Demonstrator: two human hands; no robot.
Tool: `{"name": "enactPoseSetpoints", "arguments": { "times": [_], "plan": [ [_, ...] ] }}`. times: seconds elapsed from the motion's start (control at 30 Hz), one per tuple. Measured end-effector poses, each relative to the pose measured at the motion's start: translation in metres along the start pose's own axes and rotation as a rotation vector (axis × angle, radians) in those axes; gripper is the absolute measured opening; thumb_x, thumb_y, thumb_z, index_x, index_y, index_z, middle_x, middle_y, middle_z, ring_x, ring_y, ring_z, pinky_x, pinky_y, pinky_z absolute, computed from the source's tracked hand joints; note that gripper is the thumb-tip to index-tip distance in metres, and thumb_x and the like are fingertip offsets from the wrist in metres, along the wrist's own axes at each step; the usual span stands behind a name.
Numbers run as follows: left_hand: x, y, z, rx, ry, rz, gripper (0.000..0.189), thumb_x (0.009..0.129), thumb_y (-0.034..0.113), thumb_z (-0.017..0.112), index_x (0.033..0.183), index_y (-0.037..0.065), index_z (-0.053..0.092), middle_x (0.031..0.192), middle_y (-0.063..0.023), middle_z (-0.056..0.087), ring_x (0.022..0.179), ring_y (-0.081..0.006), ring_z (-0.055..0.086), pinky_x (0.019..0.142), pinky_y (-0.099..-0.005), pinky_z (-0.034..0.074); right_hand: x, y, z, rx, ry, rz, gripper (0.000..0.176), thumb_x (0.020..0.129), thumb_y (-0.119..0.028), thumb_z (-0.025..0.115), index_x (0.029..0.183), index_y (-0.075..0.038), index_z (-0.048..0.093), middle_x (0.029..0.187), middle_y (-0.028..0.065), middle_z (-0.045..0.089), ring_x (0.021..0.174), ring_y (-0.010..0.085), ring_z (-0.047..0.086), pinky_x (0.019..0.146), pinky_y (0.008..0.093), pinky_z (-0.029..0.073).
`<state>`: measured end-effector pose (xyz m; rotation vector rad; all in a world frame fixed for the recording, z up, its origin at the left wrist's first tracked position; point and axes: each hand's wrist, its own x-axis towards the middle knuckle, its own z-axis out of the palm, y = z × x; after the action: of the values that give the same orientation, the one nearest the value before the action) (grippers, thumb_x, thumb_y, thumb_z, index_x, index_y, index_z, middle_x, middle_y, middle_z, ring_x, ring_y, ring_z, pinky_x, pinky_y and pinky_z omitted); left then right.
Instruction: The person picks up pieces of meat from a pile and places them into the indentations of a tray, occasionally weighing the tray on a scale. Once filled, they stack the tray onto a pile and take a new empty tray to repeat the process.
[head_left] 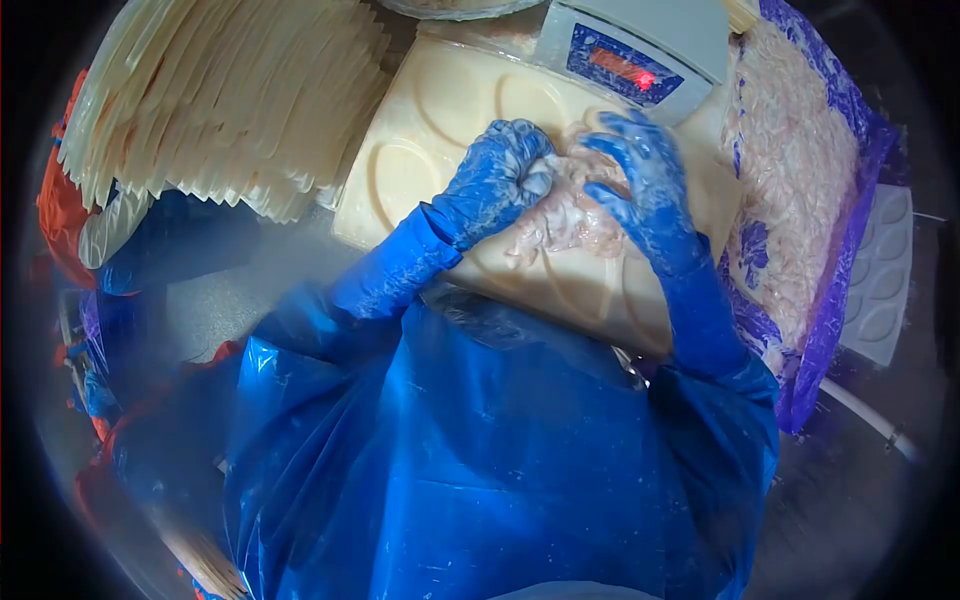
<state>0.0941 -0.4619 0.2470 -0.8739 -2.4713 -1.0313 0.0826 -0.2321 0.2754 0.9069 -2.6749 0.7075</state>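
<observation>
Both of my hands wear wet blue gloves, smeared with pale residue. My left hand [508,170] is closed in a fist at the left side of a loose pile of pale pink raw meat pieces [568,222]; what its curled fingers hold is hidden. On the right of the pile, my right hand [645,185] has its fingers apart and slightly bent, with the fingertips at the meat. The pile lies on a cream plastic tray [470,85] with oval, leaf-shaped recesses.
A scale [640,60] with a red lit display stands behind the tray. Many cream trays [220,100] are stacked at left. At right, a purple-edged plastic liner [860,215] holds more raw meat, beside a white moulded tray [880,270]. Another person's orange-red sleeve [62,210] shows far left.
</observation>
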Motion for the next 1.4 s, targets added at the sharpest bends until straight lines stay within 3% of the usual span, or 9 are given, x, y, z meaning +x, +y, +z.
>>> {"name": "enactPoseSetpoints", "arguments": {
  "times": [0.2, 0.3, 0.5, 0.7, 0.97, 1.03, 1.23, 1.3, 1.4],
  "plan": [
    [-0.004, -0.023, -0.042, -0.994, -0.134, -0.635, 0.038, 0.097, 0.009, 0.065, 0.133, 0.003, 0.052, 0.118, -0.0029, 0.064, 0.107, -0.0111, 0.059, 0.099, -0.0245, 0.047, 0.026, -0.030, 0.019, 0.798, -0.098, 0.429, 0.024, 0.090, -0.013, 0.071, 0.110, 0.000, 0.066, 0.101, 0.0115, 0.067, 0.095, 0.0176, 0.062, 0.087, 0.0297, 0.049],
    [0.018, -0.039, -0.079, -0.827, -0.047, -0.611, 0.025, 0.100, 0.021, 0.061, 0.116, 0.003, 0.066, 0.111, -0.0029, 0.069, 0.107, -0.0122, 0.063, 0.093, -0.0283, 0.050, 0.051, -0.050, 0.051, 1.213, 0.180, 0.519, 0.024, 0.090, -0.012, 0.070, 0.112, -0.002, 0.067, 0.105, 0.0087, 0.066, 0.095, 0.0175, 0.062, 0.087, 0.0309, 0.051],
    [0.017, -0.143, -0.099, -0.097, 0.127, -0.564, 0.036, 0.093, 0.035, 0.064, 0.116, 0.008, 0.070, 0.118, -0.0163, 0.068, 0.112, -0.0328, 0.062, 0.096, -0.0407, 0.050, 0.076, -0.013, 0.080, 0.935, -0.336, 0.639, 0.037, 0.091, -0.013, 0.068, 0.126, -0.006, 0.059, 0.123, 0.0117, 0.063, 0.096, 0.0245, 0.067, 0.080, 0.0348, 0.055],
    [0.016, -0.135, -0.071, 0.476, -0.147, -0.315, 0.024, 0.087, 0.034, 0.068, 0.100, 0.014, 0.070, 0.099, -0.0154, 0.067, 0.101, -0.0384, 0.062, 0.084, -0.0481, 0.050, 0.135, -0.043, 0.109, -0.113, 0.028, -0.101, 0.036, 0.086, -0.016, 0.071, 0.119, -0.006, 0.063, 0.108, 0.0149, 0.068, 0.096, 0.0313, 0.067, 0.085, 0.0392, 0.053],
    [0.022, -0.139, -0.067, 0.358, 0.134, -0.307, 0.026, 0.083, 0.017, 0.065, 0.108, 0.016, 0.070, 0.109, -0.0113, 0.067, 0.104, -0.0345, 0.062, 0.089, -0.0471, 0.049, 0.175, 0.018, 0.140, 0.345, 0.120, 0.067, 0.027, 0.090, -0.014, 0.065, 0.115, -0.006, 0.065, 0.101, 0.0121, 0.072, 0.092, 0.0281, 0.069, 0.084, 0.0359, 0.054],
    [0.004, -0.126, -0.057, 0.250, -0.251, -0.072, 0.031, 0.083, 0.010, 0.062, 0.113, 0.015, 0.069, 0.115, -0.0106, 0.066, 0.112, -0.0330, 0.059, 0.098, -0.0452, 0.047, 0.166, 0.028, 0.139, 0.263, 0.255, 0.103, 0.026, 0.090, -0.011, 0.063, 0.115, -0.005, 0.065, 0.098, 0.0119, 0.072, 0.089, 0.0263, 0.069, 0.082, 0.0349, 0.054],
    [-0.011, -0.152, -0.081, 0.213, -0.240, -0.118, 0.034, 0.084, 0.006, 0.060, 0.117, 0.010, 0.066, 0.127, -0.0100, 0.063, 0.121, -0.0350, 0.055, 0.108, -0.0445, 0.041, 0.119, -0.018, 0.113, 0.772, 0.037, 0.259, 0.032, 0.091, -0.007, 0.057, 0.121, -0.005, 0.064, 0.117, 0.0137, 0.067, 0.110, 0.0283, 0.063, 0.098, 0.0373, 0.048],
    [-0.013, -0.157, -0.081, 0.222, -0.234, -0.075, 0.036, 0.086, 0.006, 0.060, 0.121, 0.010, 0.065, 0.129, -0.0115, 0.061, 0.121, -0.0357, 0.055, 0.110, -0.0454, 0.039, 0.086, -0.007, 0.118, -0.220, -0.156, -0.332, 0.035, 0.091, -0.013, 0.059, 0.125, -0.007, 0.064, 0.124, 0.0134, 0.065, 0.119, 0.0302, 0.058, 0.106, 0.0419, 0.042],
    [-0.011, -0.141, -0.062, 0.147, -0.056, -0.211, 0.047, 0.090, 0.014, 0.058, 0.137, 0.012, 0.056, 0.142, -0.0143, 0.052, 0.132, -0.0355, 0.047, 0.117, -0.0483, 0.031, 0.082, -0.039, 0.089, -0.263, -0.087, -0.147, 0.041, 0.091, -0.019, 0.061, 0.130, -0.008, 0.061, 0.135, 0.0140, 0.059, 0.129, 0.0314, 0.051, 0.113, 0.0448, 0.034]
  ]
}}
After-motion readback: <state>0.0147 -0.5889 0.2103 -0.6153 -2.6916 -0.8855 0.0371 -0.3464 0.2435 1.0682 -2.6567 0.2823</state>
